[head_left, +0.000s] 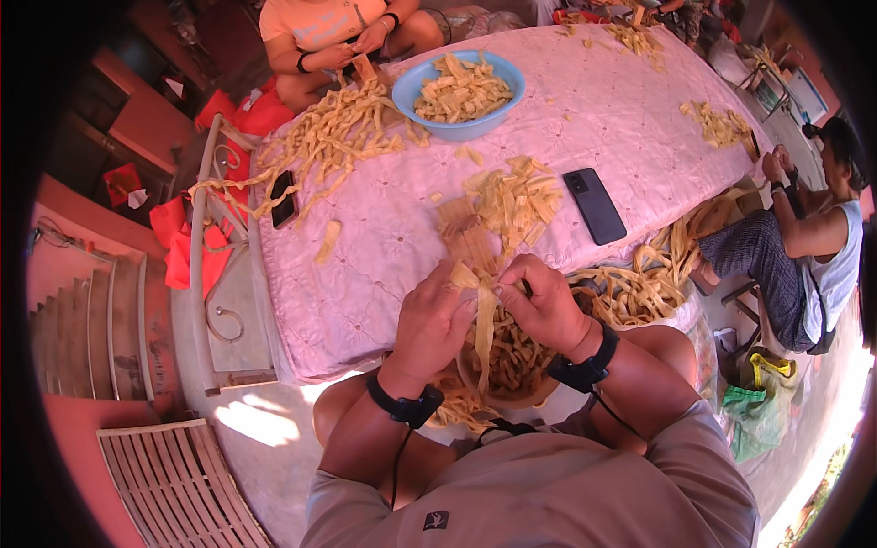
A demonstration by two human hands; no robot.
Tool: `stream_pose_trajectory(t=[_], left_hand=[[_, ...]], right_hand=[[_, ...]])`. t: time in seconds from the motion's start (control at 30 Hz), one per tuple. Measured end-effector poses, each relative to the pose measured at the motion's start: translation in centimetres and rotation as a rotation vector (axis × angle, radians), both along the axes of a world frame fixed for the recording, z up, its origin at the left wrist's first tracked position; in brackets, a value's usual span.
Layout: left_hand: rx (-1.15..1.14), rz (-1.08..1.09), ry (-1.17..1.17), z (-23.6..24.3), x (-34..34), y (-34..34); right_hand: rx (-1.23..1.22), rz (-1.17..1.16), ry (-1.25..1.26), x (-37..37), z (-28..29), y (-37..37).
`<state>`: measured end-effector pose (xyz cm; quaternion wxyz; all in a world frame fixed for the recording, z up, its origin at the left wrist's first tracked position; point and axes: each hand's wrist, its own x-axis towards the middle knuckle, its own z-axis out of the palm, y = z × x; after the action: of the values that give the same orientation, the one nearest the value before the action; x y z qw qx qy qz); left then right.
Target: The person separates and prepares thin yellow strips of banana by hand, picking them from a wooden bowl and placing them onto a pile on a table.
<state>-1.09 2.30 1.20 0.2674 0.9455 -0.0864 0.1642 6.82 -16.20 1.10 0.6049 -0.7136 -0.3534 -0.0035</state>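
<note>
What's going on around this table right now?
The person's left hand and right hand meet at a pale yellow strip, which hangs down between them. Below is a bowl of similar strips; ahead, a loose pile of flat pieces lies on the pink cover, left of a dark phone. Farther off, a blue basin holds more pieces. Two co-workers sit nearby, one across, one at right.

- The yellow strip (484, 321) is seen as dry and fibrous.
- The pink mattress (365, 274) is covered in quilted cloth.
- The blue basin (468, 129) is made of smooth plastic.
- The right-hand phone (595, 206) is finished smooth.
- The bed frame (242, 378) is made of painted metal.
- The slatted panel (180, 479) is built of wood-like strips.
</note>
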Motion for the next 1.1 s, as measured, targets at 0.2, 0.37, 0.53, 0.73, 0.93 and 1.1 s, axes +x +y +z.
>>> stream_pose_trajectory(t=[0.2, 0.37, 0.53, 0.73, 0.93, 1.1], left_hand=[[-1.159, -0.089, 0.349, -0.5, -0.4, -1.3], [-1.379, -0.053, 0.37, -1.9, 0.0, -1.7], [-1.339, -0.015, 0.376, -1.5, 0.1, -2.4], [-1.282, -0.093, 0.497, -1.2, 0.0, -2.2], [-1.053, -0.011, 0.553, -2.0, 0.0, -2.1], [-0.893, 0.044, 0.561, -1.6, 0.2, -2.2]], right_hand=[[-0.151, 0.066, -0.039, 0.1, -0.5, 0.0], [-0.121, 0.092, 0.22, -0.7, -0.9, 0.3], [-0.003, 0.189, 0.512, -0.8, -0.9, 0.3], [-0.115, 0.103, 0.271, -1.1, -0.9, 0.2], [-0.083, 0.08, 0.119, -1.0, -1.3, 0.2], [-0.145, 0.045, 0.009, -0.8, -1.9, 0.1]])
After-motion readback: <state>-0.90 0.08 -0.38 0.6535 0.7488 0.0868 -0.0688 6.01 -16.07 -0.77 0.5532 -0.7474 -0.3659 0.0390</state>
